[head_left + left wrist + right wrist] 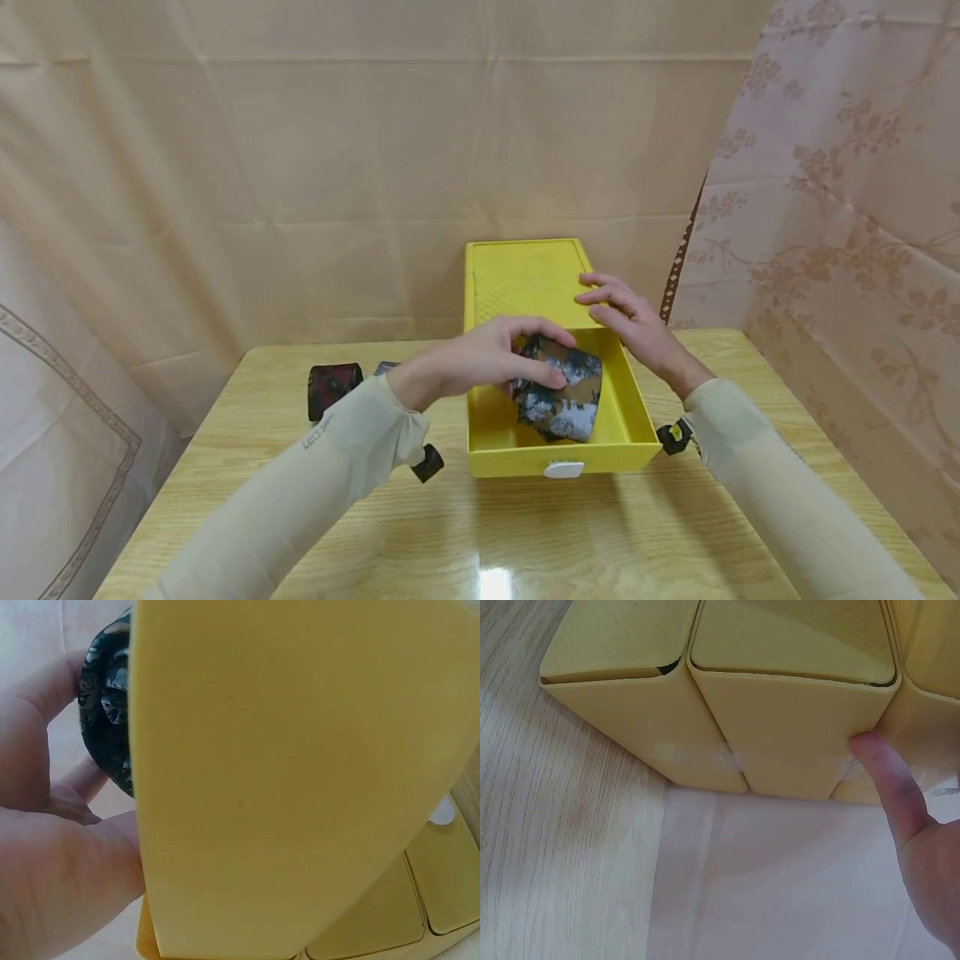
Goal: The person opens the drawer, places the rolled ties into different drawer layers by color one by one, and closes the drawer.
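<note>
My left hand [487, 354] grips a rolled camouflage-patterned cloth [570, 396], thumb on the near side and fingers over the far side. The roll is within the outline of a pulled-out yellow drawer [517, 462] with a white front handle [564, 470]. In the left wrist view the drawer's side wall [285, 765] covers most of the roll, and only its coiled end [105, 712] shows. My right hand [637, 325] rests with relaxed, spread fingers at the right edge of the yellow drawer box top [525, 279]. One of its digits touches the box in the right wrist view.
A dark red rolled cloth [330, 390] lies on the left of the wooden table [420, 533]. Beside it a greyish item [386, 367] is mostly hidden by my left forearm. Beige curtain [337, 167] hangs behind the table. More yellow boxes [795, 735] stand side by side.
</note>
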The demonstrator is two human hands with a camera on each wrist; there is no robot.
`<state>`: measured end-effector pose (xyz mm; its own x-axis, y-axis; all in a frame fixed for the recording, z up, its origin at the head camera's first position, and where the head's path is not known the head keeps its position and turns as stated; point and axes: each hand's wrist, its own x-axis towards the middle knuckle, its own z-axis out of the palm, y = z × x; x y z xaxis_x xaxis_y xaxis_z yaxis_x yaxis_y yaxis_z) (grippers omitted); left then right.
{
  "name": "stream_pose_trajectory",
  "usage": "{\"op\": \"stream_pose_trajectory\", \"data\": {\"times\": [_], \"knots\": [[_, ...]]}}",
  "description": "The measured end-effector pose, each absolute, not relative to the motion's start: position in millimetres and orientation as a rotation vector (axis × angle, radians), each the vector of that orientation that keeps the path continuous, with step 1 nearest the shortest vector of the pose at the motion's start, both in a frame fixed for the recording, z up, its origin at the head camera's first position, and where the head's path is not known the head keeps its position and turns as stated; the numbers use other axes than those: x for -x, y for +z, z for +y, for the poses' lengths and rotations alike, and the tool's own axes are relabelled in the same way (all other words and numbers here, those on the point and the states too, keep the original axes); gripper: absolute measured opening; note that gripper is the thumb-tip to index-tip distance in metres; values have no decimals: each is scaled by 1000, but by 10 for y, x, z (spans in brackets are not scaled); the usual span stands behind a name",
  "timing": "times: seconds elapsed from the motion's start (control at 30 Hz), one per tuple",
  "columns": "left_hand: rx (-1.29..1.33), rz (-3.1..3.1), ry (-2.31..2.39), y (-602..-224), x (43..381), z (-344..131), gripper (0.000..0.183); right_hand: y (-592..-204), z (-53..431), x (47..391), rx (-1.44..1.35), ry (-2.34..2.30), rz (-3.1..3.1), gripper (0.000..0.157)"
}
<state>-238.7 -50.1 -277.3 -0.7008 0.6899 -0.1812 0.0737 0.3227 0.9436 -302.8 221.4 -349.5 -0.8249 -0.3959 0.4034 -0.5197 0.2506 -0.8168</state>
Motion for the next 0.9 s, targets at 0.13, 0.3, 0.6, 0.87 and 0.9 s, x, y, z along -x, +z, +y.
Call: {"op": "stream_pose_trajectory", "data": {"times": [0.13, 0.3, 0.6, 0.87, 0.9], "knots": [[-658, 2009, 1369, -2777, 2371, -498, 40, -3491, 2211, 3025, -871, 1627, -2398, 27], [-703, 2041, 1279, -2754, 2364, -493, 40, -3494, 2210, 3023, -872, 1629, -2395, 27], [-1091, 2143, 1067, -2664, 2443, -462, 37, -3493, 2198, 3017, -875, 1651, -2382, 27], [-1198, 2080, 1031, -2642, 2505, -439, 33, -3499, 2201, 3015, -868, 1652, -2387, 27], [-1189, 2064, 1041, -2649, 2509, -436, 33, -3499, 2202, 3015, -867, 1647, -2391, 28]]}}
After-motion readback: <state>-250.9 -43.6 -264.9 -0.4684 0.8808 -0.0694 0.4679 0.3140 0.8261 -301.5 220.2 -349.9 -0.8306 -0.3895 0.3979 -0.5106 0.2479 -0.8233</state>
